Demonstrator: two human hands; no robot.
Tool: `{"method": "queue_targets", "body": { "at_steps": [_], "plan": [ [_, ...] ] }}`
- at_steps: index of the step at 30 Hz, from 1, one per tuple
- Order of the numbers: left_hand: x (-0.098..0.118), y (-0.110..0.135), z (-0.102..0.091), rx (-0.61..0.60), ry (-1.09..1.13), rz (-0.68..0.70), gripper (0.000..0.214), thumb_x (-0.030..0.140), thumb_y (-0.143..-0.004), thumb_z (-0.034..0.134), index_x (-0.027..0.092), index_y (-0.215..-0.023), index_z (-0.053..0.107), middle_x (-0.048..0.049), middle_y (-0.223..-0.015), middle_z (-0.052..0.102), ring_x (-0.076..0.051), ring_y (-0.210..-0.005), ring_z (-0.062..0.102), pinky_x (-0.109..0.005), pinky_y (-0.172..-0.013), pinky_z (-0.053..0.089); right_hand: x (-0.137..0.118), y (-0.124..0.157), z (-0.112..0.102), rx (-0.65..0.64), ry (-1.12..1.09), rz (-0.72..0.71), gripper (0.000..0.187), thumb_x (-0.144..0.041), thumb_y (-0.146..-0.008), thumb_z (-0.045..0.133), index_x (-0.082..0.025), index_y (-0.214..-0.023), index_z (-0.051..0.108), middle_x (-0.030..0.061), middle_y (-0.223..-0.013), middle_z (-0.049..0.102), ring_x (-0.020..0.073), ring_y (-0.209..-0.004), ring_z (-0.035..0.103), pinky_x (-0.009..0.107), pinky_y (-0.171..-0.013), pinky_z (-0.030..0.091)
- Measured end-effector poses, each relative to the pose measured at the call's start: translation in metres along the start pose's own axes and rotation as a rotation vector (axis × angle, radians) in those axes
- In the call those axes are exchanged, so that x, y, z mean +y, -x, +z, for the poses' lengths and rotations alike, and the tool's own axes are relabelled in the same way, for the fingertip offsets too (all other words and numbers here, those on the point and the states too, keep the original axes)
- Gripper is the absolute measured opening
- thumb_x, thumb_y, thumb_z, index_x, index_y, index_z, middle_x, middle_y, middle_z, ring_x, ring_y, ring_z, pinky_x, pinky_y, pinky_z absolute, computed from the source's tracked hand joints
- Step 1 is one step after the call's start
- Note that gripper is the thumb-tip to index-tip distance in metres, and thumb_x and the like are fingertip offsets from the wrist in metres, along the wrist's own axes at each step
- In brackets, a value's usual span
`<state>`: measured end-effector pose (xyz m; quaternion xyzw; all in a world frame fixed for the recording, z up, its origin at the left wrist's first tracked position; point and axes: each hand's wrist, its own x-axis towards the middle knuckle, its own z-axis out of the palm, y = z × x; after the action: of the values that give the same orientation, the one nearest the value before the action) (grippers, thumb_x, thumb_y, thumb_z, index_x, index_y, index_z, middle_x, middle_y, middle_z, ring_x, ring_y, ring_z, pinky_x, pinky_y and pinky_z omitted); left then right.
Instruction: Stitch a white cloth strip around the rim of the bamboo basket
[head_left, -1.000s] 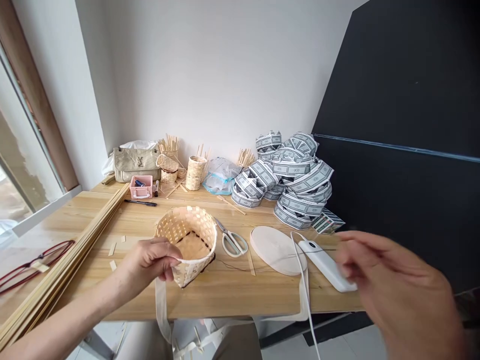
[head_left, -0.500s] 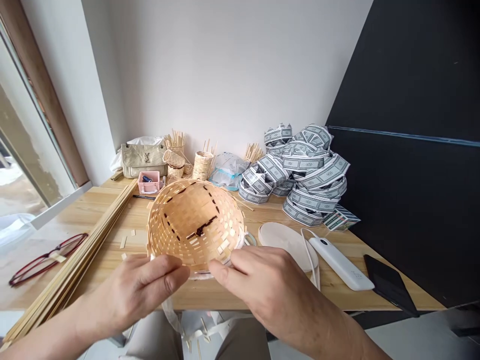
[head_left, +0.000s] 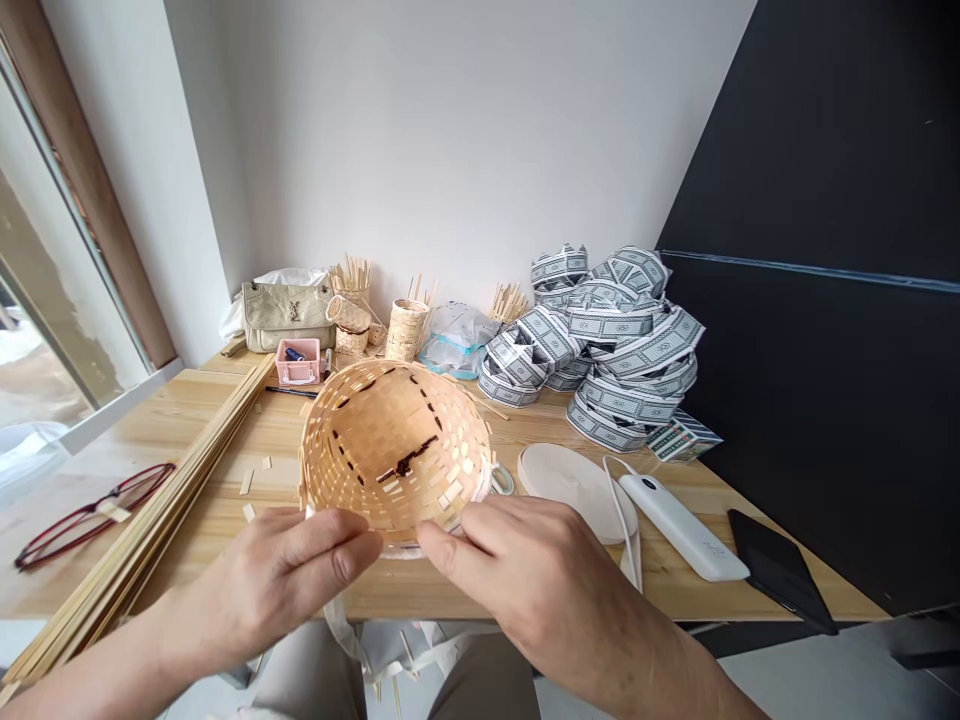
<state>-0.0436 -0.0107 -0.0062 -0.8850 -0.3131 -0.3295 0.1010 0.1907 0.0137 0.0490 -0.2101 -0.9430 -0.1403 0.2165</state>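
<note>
Because the woven bamboo basket (head_left: pixel 396 450) sits tilted at twelve o'clock from the hands, its hollow facing the person above the wooden surface (head_left: pixel 427 590), its near rim is all that the left hand (head_left: pixel 277 580) and right hand (head_left: pixel 517 575) have to hold, each with its fingers pressed together and gripping that edge. A loose hold could let the basket tip or drop, its rim's slats springing apart. The white fabric strip (head_left: pixel 339 625) dangling at six o'clock could also snag and drag the rim's binding loose.
</note>
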Motion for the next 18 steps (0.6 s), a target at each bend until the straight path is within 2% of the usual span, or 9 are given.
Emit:
{"method": "queue_targets", "body": {
  "at_steps": [8,12,15,18],
  "plan": [
    [0.001,-0.001,0.001,0.009,-0.008,0.014,0.029,0.016,-0.092,0.034,0.019,-0.111,0.056,-0.0051,-0.087,0.065,-0.011,-0.064,0.062,-0.017,-0.058,0.05,0.0,0.002,0.002,-0.033,0.018,-0.007,0.019,-0.003,-0.078,0.046,-0.016,-0.078,0.061,-0.0016,-0.057,0.045,0.0118,-0.05,0.038,0.027,-0.049,0.021],
    [-0.001,-0.003,0.005,-0.001,0.041,0.012,0.029,0.016,-0.092,0.035,0.019,-0.111,0.057,-0.0051,-0.086,0.064,-0.01,-0.065,0.062,-0.017,-0.059,0.05,0.0,0.001,0.001,-0.108,0.034,0.011,0.017,-0.002,-0.075,0.049,-0.017,-0.071,0.056,-0.0023,-0.058,0.044,0.0117,-0.051,0.037,0.027,-0.049,0.019],
    [-0.002,-0.009,0.006,-0.055,0.146,0.0,0.028,0.014,-0.092,0.036,0.018,-0.109,0.058,-0.0049,-0.081,0.062,-0.01,-0.065,0.061,-0.016,-0.059,0.049,0.004,-0.001,-0.001,-0.175,0.012,0.02,0.017,-0.002,-0.074,0.051,-0.018,-0.068,0.052,-0.0035,-0.058,0.044,0.0107,-0.05,0.035,0.026,-0.048,0.017],
    [-0.002,-0.021,0.003,-0.16,0.312,-0.053,0.026,0.013,-0.091,0.038,0.016,-0.099,0.062,-0.0032,-0.072,0.057,-0.009,-0.061,0.057,-0.016,-0.057,0.046,0.013,-0.002,-0.001,-0.259,-0.078,0.021,0.017,-0.004,-0.077,0.05,-0.019,-0.07,0.053,-0.0045,-0.059,0.044,0.0098,-0.051,0.035,0.025,-0.049,0.015]
  ]
}}
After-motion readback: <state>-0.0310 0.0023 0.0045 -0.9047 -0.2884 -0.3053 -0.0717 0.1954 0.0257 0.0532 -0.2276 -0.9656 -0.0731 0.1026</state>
